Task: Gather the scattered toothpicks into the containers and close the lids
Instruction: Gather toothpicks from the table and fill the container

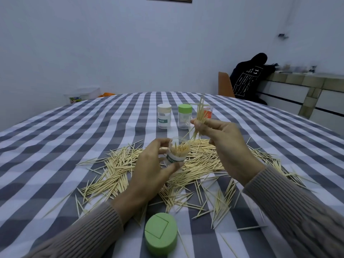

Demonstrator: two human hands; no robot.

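My left hand [149, 164] grips an open clear toothpick container [177, 152], lifted a little over the table and partly filled with toothpicks standing on end. Just up and to the right, my right hand [221, 138] pinches a bundle of toothpicks [200, 114] pointing upward. Many loose toothpicks [119, 172] lie scattered on the checked tablecloth [55, 146] around and under both hands. A green lid [161, 233] lies near the front edge. Behind stand three containers: one with a white lid [164, 116], one with a green lid [184, 116], and an orange one [208, 111] half hidden by the bundle.
A person in a dark hooded top [249, 79] sits at a counter at the back right, beside a brown chair back [224, 84]. A clear plastic box [83, 94] sits beyond the table's far left edge.
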